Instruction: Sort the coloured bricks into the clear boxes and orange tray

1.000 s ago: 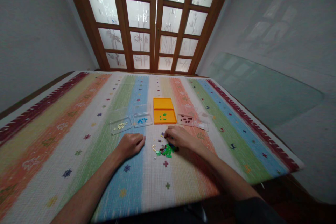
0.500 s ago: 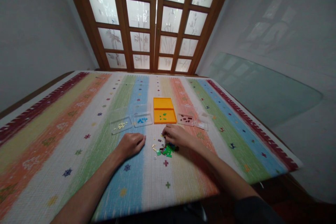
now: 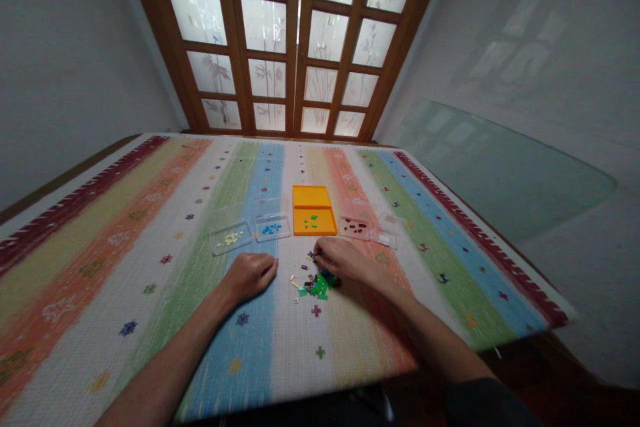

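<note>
First, at the left of the row on the striped cloth [image 3: 60, 247], a shallow clear box [image 3: 244, 242] contained loose cream pieces [image 3: 231, 239]. Your left hand [image 3: 251, 275] rested on the cloth on the near side of the row, its fingers curled inward; whether they enclosed anything cannot be told. Just beside the first box stood a second clear box [image 3: 280, 237], with blue pieces [image 3: 273, 229] scattered over its floor. Stray bits lay between your hands, among them a pale yellow piece [image 3: 294, 279] and a small dark piece [image 3: 305, 267]. An orange case [image 3: 311, 197] lay open at the middle of the row, a few green pieces [image 3: 313, 217] in its nearer half. The mixed pile of small bricks [image 3: 320, 287], mostly green with some brown, lay on the cloth nearer to you than this case. Your right hand [image 3: 343, 259] hung over the pile's far edge, fingertips bent down and close together; what they pinched, if anything, was too small to tell. Beyond that hand, a third clear box [image 3: 355, 237] contained dark red-brown pieces [image 3: 361, 226], and another clear container [image 3: 386, 239] ended the row at the right.
</note>
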